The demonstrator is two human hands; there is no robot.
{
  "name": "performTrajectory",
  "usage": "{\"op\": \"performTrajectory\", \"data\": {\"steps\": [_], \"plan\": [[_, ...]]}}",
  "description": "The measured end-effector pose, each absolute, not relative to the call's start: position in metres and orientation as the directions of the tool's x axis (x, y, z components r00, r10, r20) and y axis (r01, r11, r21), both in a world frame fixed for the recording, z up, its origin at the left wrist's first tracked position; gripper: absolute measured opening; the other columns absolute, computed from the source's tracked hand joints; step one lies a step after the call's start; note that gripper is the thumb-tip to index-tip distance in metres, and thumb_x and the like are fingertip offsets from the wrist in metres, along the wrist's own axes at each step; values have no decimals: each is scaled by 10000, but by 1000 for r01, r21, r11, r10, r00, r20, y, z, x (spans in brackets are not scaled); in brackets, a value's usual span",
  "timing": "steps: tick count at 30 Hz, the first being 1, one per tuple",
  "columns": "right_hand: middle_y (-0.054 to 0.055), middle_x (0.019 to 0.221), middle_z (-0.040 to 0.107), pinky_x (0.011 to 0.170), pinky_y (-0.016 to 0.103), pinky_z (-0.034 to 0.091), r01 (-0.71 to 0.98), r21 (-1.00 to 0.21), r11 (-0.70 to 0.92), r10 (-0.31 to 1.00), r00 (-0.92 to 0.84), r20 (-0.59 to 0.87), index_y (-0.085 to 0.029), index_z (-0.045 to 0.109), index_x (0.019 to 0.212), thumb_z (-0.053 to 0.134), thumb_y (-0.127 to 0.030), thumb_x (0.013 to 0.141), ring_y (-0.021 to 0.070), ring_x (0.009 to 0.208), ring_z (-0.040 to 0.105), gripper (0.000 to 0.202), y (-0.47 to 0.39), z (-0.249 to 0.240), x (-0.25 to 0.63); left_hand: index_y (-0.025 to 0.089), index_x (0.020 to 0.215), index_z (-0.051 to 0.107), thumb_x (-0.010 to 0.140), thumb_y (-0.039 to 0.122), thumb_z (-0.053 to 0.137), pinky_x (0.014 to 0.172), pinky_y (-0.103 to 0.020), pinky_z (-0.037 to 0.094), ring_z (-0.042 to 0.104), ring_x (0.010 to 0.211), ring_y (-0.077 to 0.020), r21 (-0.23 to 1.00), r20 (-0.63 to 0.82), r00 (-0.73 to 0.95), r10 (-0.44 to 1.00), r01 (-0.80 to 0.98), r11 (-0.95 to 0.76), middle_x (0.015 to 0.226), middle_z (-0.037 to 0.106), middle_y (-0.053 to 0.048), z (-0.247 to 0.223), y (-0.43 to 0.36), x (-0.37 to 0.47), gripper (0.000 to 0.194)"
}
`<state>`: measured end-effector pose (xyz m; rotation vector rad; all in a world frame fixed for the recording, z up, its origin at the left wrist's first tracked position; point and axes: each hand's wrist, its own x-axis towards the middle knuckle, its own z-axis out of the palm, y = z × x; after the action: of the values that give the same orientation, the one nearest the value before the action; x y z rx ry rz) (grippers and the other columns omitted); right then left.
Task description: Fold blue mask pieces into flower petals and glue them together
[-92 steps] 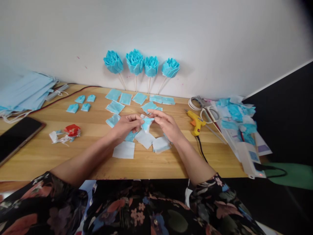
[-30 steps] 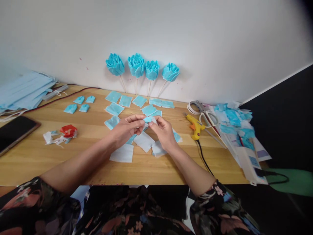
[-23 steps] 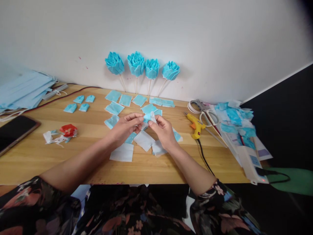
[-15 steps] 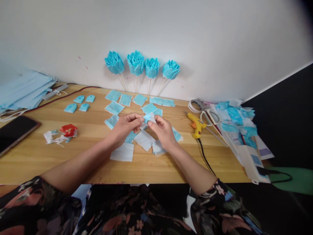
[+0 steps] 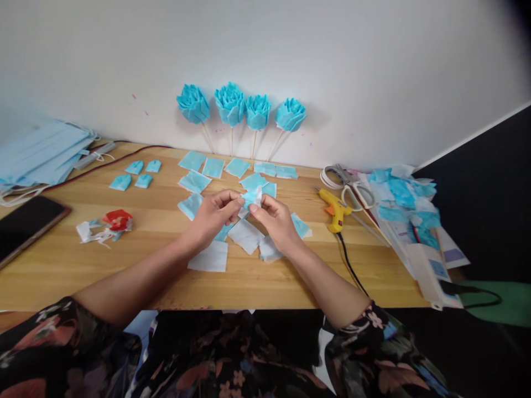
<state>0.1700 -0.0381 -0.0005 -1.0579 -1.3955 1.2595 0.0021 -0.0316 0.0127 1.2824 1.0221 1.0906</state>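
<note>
From afar, I am seeing the left hand [image 5: 216, 214] and the right hand [image 5: 277, 222] pinching a folded blue-and-white piece [image 5: 251, 197], which is sitting between both sets of fingertips, above loose squares [image 5: 246, 236] on the wooden table [image 5: 269, 284]. Farther right, blue scraps [image 5: 400, 189] are lying heaped on white sheets [image 5: 397, 247], beyond a yellow glue gun [image 5: 334, 210].

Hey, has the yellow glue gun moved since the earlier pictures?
No. The yellow glue gun lies in the same spot on the table, beside the scissors; the view itself shifted slightly.
</note>
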Motion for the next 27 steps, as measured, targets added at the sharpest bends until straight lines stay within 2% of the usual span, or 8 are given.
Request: {"op": "performTrajectory", "data": {"steps": [12, 17, 23, 27], "plan": [[-32, 752, 512, 702, 285, 410, -76, -996, 36, 982, -182, 50, -237, 588, 816, 697, -445, 818, 139, 734, 470, 235, -37, 1, 169, 171, 580, 552, 807, 323, 680, 531, -244, 311, 386, 516, -78, 998, 65, 120, 991, -13, -63, 517, 475, 43, 13, -35, 5, 302], [-41, 714, 472, 685, 285, 391, -87, -996, 22, 986, -160, 36, -233, 555, 780, 687, -450, 797, 129, 687, 427, 254, -37, 3, 166, 169, 592, 574, 801, 310, 684, 518, -245, 300, 379, 512, -77, 997, 73, 128, 989, -11, -72, 524, 480, 43, 13, -35, 7, 275], [-49, 671, 386, 616, 281, 294, -40, -999, 25, 990, -135, 30, -231, 456, 701, 659, -411, 806, 122, 647, 347, 291, -37, 1, 167, 171, 593, 580, 798, 316, 692, 508, -244, 296, 371, 510, -75, 997, 78, 146, 986, -16, -77, 531, 475, 41, 12, -34, 7, 275], [-54, 656, 369, 614, 282, 284, -38, -999, 33, 990, -137, 37, -231, 443, 691, 654, -386, 809, 118, 635, 329, 287, -37, 1, 168, 171, 587, 589, 781, 269, 694, 520, -242, 320, 388, 519, -79, 997, 49, 174, 984, -71, -37, 536, 485, 35, 12, -34, 5, 241]]}}
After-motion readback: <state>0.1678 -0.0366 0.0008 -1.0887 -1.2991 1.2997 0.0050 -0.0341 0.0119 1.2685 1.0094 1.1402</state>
